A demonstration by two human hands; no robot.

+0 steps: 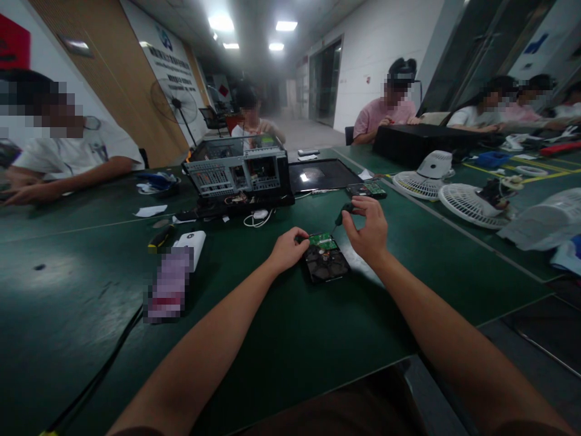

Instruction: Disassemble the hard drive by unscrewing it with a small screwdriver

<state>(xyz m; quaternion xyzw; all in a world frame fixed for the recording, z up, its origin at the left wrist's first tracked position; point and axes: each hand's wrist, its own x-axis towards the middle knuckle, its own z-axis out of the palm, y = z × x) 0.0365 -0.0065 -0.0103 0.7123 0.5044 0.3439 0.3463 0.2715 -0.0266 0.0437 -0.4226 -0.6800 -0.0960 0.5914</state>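
Note:
A hard drive [326, 264] lies on the green table, its green circuit board at the far end and its dark casing nearer to me. My left hand [289, 247] is closed at the drive's far left corner, fingertips against its edge. Above the far right corner, my right hand [367, 229] grips a small dark screwdriver [344, 213], whose thin shaft points down to the board. Whether the tip touches a screw cannot be made out. Another drive [367, 189] lies farther back.
An open computer case [238, 172] stands back left beside a black panel [324, 175]. A phone [170, 281] and a yellow-black tool [161, 238] lie left. Fan parts [472, 204] sit right. Several people sit around the table [254, 363].

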